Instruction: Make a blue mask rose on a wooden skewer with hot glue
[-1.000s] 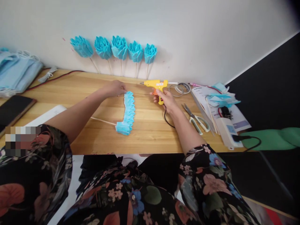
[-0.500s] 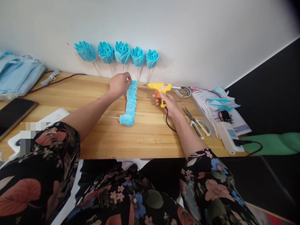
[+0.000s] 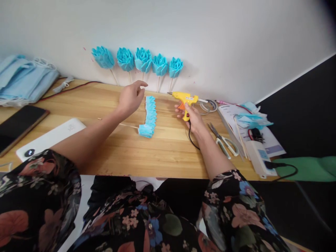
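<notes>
A yellow glue gun (image 3: pixel 184 98) is gripped in my right hand (image 3: pixel 194 117), its nozzle pointing left above the table. My left hand (image 3: pixel 131 96) hovers just up and left of a pleated blue strip (image 3: pixel 150 113), not touching it; its index finger stretches out and nothing shows between the fingers. The strip lies on the wood, its near end folded round a thin wooden stick (image 3: pixel 128 125) that runs left beneath my forearm. Several blue flowers (image 3: pixel 143 60) on sticks lean against the wall beyond my hands.
Scissors (image 3: pixel 223 140), a roll of tape (image 3: pixel 208 106) and a white power strip (image 3: pixel 259 157) lie to the right. On the left are stacked face masks (image 3: pixel 25 78), a phone (image 3: pixel 19 126) and a white power bank (image 3: pixel 52 136). The glue gun's black cord (image 3: pixel 192 138) hangs below it.
My left hand has let go of the far end of the pleated strip and drawn away from it, index finger extending. My right hand still holds the glue gun. The view has shifted slightly left.
</notes>
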{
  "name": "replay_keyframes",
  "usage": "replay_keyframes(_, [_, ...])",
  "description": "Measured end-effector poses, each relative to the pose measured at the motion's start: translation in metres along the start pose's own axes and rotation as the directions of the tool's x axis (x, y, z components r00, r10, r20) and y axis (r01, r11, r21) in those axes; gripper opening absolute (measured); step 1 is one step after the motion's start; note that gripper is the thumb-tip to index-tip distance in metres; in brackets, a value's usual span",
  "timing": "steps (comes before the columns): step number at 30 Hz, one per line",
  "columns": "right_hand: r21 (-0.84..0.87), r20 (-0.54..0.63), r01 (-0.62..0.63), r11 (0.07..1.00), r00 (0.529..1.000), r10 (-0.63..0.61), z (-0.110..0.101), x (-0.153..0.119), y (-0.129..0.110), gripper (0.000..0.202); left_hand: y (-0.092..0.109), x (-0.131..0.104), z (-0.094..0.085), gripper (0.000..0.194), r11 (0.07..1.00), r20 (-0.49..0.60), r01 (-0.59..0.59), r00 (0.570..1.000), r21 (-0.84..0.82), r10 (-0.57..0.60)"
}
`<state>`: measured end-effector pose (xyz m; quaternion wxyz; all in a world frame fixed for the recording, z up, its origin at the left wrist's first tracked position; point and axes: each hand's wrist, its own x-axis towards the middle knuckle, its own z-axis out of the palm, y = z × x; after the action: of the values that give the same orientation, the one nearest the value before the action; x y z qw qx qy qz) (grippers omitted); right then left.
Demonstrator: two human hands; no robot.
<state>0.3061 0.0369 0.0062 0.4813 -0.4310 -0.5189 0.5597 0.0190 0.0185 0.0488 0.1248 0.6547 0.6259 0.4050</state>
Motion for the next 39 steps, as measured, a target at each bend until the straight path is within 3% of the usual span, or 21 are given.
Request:
replay_keyframes(4, [0.048,-0.016,-0.013,0.999,1.0,0.013,0.001,0.0,-0.001,0.043,0.006,-0.021,-0.014,0.036,0.991,0.007,-0.049,0.999,-0.121,0.05])
replay_keyframes(9, [0.043,-0.072,-0.034,0.999,0.997,0.037,-0.001,0.001,-0.002,0.038,0.006,-0.043,-0.025,0.034,0.988,0.039,-0.042,0.998,-0.152,0.048])
replay_keyframes(13, [0.132,-0.067,-0.015,0.991,0.997,0.024,-0.004,0.003,0.0,0.039,0.016,-0.077,-0.043,0.031,0.984,0.099,-0.066,0.992,-0.166,0.083])
replay_keyframes(17, [0.162,-0.071,-0.015,0.987,0.997,0.027,-0.007,0.005,0.001,0.041,0.023,-0.127,-0.066,0.027,0.952,0.232,-0.235,0.932,-0.195,0.278])
replay_keyframes(19, [0.166,-0.078,-0.02,0.986,0.996,0.034,-0.008,0.006,0.001,0.039,0.017,-0.149,-0.078,0.026,0.922,0.274,-0.337,0.884,-0.19,0.379])
replay_keyframes(21, [0.177,-0.081,-0.031,0.984,0.996,0.046,-0.008,0.006,0.0,0.038,0.003,-0.163,-0.091,0.026,0.912,0.257,-0.401,0.876,-0.085,0.409])
replay_keyframes(24, [0.19,-0.077,-0.05,0.981,0.995,0.066,-0.007,0.006,-0.002,0.037,-0.024,-0.174,-0.116,0.031,0.903,0.156,-0.338,0.939,0.267,0.305])
replay_keyframes(27, [0.201,-0.076,-0.062,0.978,0.994,0.078,-0.005,0.006,-0.002,0.036,-0.048,-0.178,-0.146,0.042,0.798,0.118,-0.086,0.993,0.596,0.019])
replay_keyframes(29, [0.207,-0.079,-0.061,0.976,0.994,0.079,-0.005,0.006,-0.002,0.037,-0.059,-0.181,-0.162,0.052,0.698,0.15,0.004,0.976,0.716,-0.159])
replay_keyframes(32, [0.209,-0.063,-0.058,0.976,0.995,0.073,-0.006,0.008,0.0,0.04,-0.069,-0.184,-0.175,0.065,0.623,0.172,0.096,0.918,0.776,-0.357])
replay_keyframes(34, [0.204,-0.041,-0.06,0.977,0.997,0.07,-0.008,0.009,0.002,0.041,-0.071,-0.184,-0.177,0.069,0.601,0.164,0.129,0.899,0.789,-0.407])
replay_keyframes(39, [0.186,-0.023,-0.065,0.98,0.997,0.071,-0.01,0.011,0.003,0.044,-0.067,-0.168,-0.172,0.069,0.584,0.167,0.117,0.897,0.803,-0.41])
